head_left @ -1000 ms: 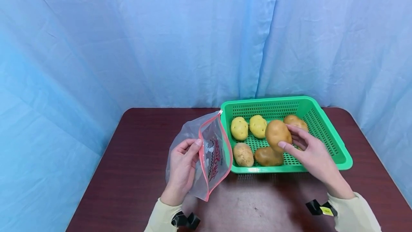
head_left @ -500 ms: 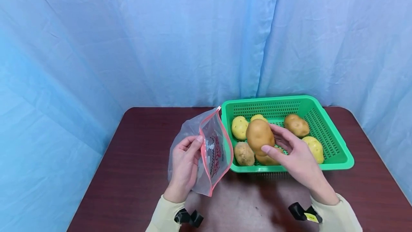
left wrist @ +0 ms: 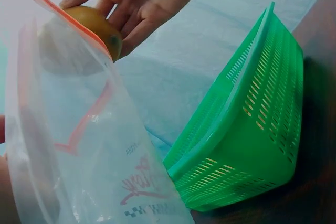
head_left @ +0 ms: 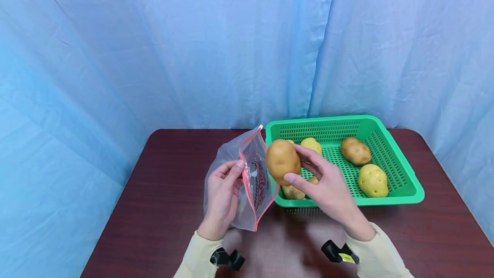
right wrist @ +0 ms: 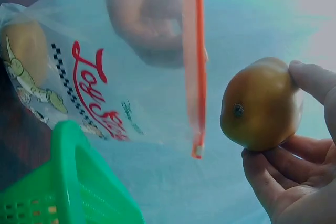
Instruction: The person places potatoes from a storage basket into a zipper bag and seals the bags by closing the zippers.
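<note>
My left hand [head_left: 224,196] pinches one edge of a clear zip bag [head_left: 241,216] with a red-pink zip rim, and the bag's mouth gapes toward the right. Red lettering and a checkered strip are printed on it. Through the plastic in the right wrist view, a brownish rounded thing [right wrist: 29,51] shows at the bag's bottom. My right hand [head_left: 328,185] grips a smooth brown potato [head_left: 283,162] between thumb and fingers, just right of the bag's mouth. In the right wrist view a small gap separates the potato from the zip rim.
A green perforated basket [head_left: 399,162] stands on the dark wood table [head_left: 154,209], right of the bag. Inside lie several potatoes, among them a brown one [head_left: 355,151] and a yellow one [head_left: 373,180]. Others are partly covered by my right hand and its potato. A blue curtain [head_left: 231,55] hangs behind.
My right hand has carried the brown potato leftward from over the basket to the bag's mouth, uncovering the yellow potato at the right. The bag has shifted slightly up and right.
</note>
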A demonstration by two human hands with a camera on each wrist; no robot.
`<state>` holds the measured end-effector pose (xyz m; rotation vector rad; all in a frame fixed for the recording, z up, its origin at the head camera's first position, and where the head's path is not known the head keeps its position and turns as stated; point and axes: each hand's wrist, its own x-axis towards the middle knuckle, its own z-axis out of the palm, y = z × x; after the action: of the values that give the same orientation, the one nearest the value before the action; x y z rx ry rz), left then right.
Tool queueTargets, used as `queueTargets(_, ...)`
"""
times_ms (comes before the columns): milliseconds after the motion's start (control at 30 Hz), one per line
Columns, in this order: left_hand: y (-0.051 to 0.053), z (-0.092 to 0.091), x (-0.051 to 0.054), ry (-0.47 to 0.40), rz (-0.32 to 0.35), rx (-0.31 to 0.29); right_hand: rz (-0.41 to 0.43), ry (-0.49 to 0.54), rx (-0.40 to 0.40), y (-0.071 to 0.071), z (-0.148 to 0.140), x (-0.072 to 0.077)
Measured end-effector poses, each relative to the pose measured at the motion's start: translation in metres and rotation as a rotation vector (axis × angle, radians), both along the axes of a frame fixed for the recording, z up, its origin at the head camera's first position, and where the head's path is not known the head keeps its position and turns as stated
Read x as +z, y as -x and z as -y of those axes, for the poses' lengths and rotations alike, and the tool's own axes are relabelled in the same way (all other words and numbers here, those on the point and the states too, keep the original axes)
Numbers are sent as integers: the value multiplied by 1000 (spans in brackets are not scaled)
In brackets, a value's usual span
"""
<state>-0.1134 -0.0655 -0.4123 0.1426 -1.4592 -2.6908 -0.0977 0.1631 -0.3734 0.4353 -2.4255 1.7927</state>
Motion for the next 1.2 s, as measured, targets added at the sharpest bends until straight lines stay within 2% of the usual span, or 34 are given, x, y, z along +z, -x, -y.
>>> queueTargets(133, 0, 0, 1, -8, 0, 0, 5, -15, 8, 4, 14, -2)
queueTargets(267, 0, 0, 2, -2, 6, -2, -30, -51, 9, 11, 28, -4)
queueTargets(533, 1, 2, 4, -5, 10, 9, -168, -329, -89, 19, 46, -6)
queueTargets(700, 2, 4, 7, -29, 3, 8, -223, -430, -107, 25, 52, -6)
queueTargets(933, 3, 8, 11, -67, -13, 12, -380, -510, -102, 34, 56, -8)
queueTargets(1033, 5, 10, 12, -87, -17, 15, -383, -513, -83, 35, 56, -10)
queueTargets(1200, 8, 15, 15, -106, -21, 17, -326, -465, -87, 34, 52, -15)
